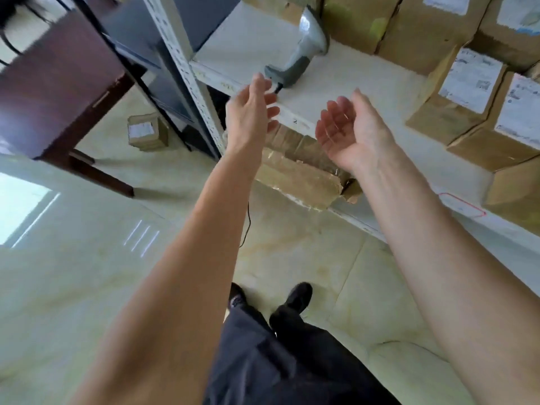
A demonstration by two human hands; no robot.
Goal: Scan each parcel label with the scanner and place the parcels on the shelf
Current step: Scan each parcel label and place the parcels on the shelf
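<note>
Scanner (304, 45) on shelf (350, 92) just beyond empty, loosely spread left hand (251, 112) and right hand (347, 133).

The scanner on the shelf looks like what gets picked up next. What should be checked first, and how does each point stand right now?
1. Scanner within reach: ok, it lies on the white shelf just beyond the left hand.
2. Left hand free: ok, fingers relaxed, holding nothing.
3. Right hand free: ok, palm open, empty.
4. Scanner cable clear: cannot tell, it hangs down behind the left arm.
5. Parcel left to scan: ok, a labelled parcel lies on the floor by the rack.
6. Shelf room: ok, bare board around the scanner, beside the stacked parcels.
</note>
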